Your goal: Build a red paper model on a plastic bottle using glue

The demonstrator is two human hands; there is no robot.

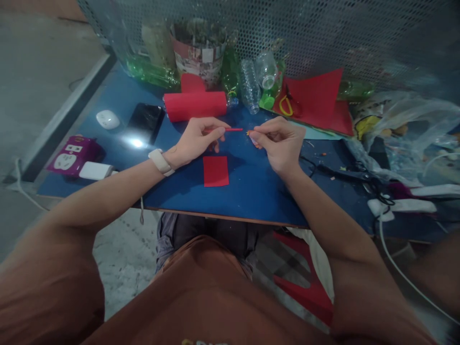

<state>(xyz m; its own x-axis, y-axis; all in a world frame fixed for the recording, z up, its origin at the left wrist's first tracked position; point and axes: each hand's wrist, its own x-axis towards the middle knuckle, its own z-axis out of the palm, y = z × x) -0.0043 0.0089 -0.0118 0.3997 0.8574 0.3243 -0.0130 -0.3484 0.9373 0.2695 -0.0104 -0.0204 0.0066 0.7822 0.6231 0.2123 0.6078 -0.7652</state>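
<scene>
Rust-brown T-shirt (201, 297) nearest the camera, its wearer facing the near edge of a blue tabletop (187, 199). Both hands raised over the middle of the table, apart from each other.

Left hand (204, 136): thumb and fingers pinched on a thin red stick (234, 129). Stick: straight, slim, evenly bright red, held roughly level; one end projects rightward, just short of the right fingertips. Material cannot be told. White watch (161, 162) on the left wrist.

Right hand (282, 141): thumb and index finger pinched on a small multicoloured piece (253, 139). Orange-yellow shows at its upper end, paler purplish tones lower; the fingers cover the rest, so full outline unclear. Small gap between piece and stick.

Red paper square (216, 171): flat on the table, near side of the hands, plain matt surface, edges fairly straight, sides slightly out of true with the table edge.

Far side, behind the left hand: red-covered cylinder (196, 106) lying on its side. Far right: red paper sheets (319, 91), yellow-handled scissors (285, 106) at their left. Clear plastic bottle (250, 86) between. Far left: black smartphone (145, 120) with a bright spot at its near end, white computer mouse (108, 120) beside it.
</scene>
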